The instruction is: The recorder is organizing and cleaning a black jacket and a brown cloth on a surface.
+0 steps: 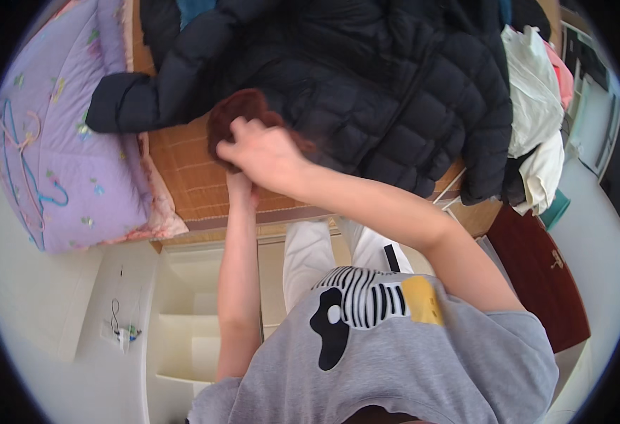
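Observation:
A dark reddish-brown fluffy piece of fabric or fur is at my hands, above the front edge of the bed; what kind of item it is cannot be made out. My right hand lies across it from above, fingers bent onto the pile. Below, my left hand reaches up under the item, its fingers largely hidden by the fluff and the right hand. Just beyond spreads a black quilted puffer jacket, one sleeve stretched out to the left. The fluffy item's right end is blurred against the jacket.
A brown woven mat covers the bed. Left lies a folded purple floral quilt with a blue clothes hanger on it. White plastic bag and white cloth sit right. Cream shelves stand below left, a dark red wooden panel right.

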Motion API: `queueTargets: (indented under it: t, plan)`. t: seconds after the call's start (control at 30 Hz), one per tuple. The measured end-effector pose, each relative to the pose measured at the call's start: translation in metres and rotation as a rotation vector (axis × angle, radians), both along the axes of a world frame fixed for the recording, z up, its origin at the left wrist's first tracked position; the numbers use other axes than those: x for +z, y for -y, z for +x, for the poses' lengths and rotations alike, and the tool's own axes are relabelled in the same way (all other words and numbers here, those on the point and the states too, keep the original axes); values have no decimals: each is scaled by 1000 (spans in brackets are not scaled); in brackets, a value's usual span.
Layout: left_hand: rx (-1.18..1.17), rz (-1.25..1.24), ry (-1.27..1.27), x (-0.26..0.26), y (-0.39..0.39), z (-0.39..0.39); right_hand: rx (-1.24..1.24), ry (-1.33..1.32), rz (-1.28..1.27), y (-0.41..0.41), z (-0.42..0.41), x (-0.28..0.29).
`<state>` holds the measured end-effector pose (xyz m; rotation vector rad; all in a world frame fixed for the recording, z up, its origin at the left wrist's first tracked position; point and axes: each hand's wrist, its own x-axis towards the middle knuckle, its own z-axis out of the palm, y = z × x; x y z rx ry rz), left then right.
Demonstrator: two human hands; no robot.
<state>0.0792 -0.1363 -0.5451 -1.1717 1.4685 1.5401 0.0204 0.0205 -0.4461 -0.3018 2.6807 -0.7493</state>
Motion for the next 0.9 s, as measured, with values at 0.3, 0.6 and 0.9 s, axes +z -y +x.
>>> queueTargets:
  t: [0.3,0.6,0.9]
  plan:
    - [-41,-152,-255,35,24,5,83,-275,470,-195,-69,-90]
    - [-1174,-699,-1026,89,-56,20,-532,-270,109,-147,-22,22]
    - [-1804,-990,-696,10,-80,54,369,-304,250,-201,8,-83]
